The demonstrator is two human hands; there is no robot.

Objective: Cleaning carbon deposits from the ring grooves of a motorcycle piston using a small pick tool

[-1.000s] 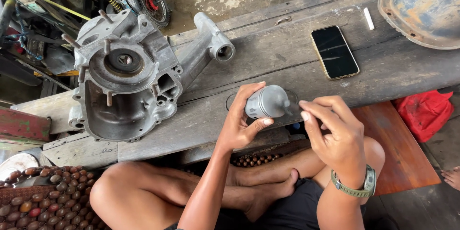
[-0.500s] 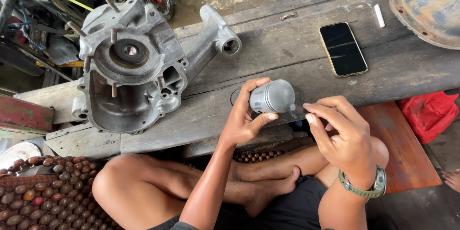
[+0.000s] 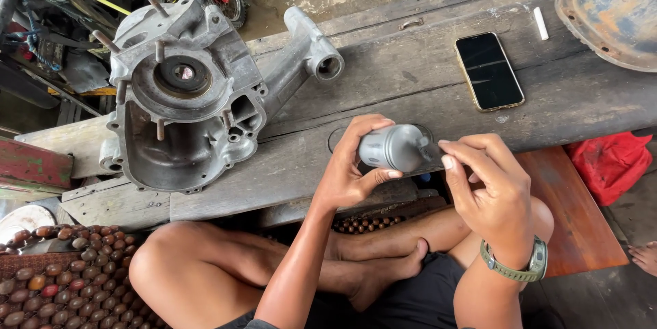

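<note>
— Left hand (image 3: 352, 175)?
— Wrapped around a grey metal cylinder (image 3: 395, 147), thumb below, fingers curled over the top. Held just above the near edge of the wooden bench (image 3: 383, 76), lying on its side.

— And the right hand (image 3: 489, 192)?
— Just beside the cylinder's right end. Fingers bent and close together, fingertips (image 3: 448, 161) at that end; holding anything small there, cannot tell. Green-strapped watch (image 3: 520, 267) on the wrist.

— Rest of the bench?
— Big grey engine casing (image 3: 185, 103) at the left end, open side up, studs sticking out, a tube-shaped arm reaching toward the middle. Black phone (image 3: 488, 71) lying flat, screen dark, toward the right, well apart from the cylinder. Small white stick (image 3: 540, 23) near the far edge, beyond the phone. Rusty blue metal bowl (image 3: 616, 14) at the far right corner, partly out of view.

— Below the bench?
— Crossed bare legs. Mat of brown wooden beads (image 3: 41, 281) at lower left. Red cloth (image 3: 612, 165) at right, beside a reddish board (image 3: 575, 212).
</note>
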